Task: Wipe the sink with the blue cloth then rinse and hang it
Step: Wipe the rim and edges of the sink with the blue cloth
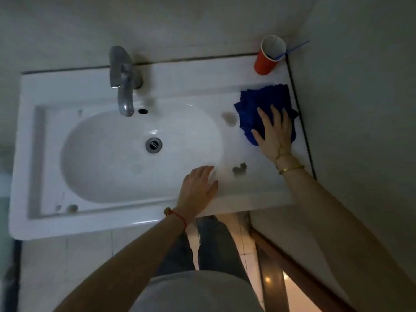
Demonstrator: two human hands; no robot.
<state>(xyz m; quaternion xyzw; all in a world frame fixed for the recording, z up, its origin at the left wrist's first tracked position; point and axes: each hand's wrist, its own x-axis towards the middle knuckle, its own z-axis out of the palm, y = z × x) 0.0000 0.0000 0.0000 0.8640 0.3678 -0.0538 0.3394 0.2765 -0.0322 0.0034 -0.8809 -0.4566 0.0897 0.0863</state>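
The white sink (pixel 45 154) fills the middle of the view, with a grey drain (pixel 153 145) in its oval basin. The blue cloth (pixel 258 97) lies crumpled on the sink's right ledge, near the wall. My right hand (pixel 273 135) presses flat on the cloth's near part, fingers spread. My left hand (pixel 198 185) rests flat on the basin's front right rim, holding nothing. Dark smudges (pixel 239 170) mark the ledge between the two hands.
A metal tap (pixel 122 86) stands at the back of the sink, spout over the basin. A red cup (pixel 267 56) with a blue toothbrush stands in the back right corner. The wall runs close along the right side. A wooden door frame (pixel 304 278) is at lower right.
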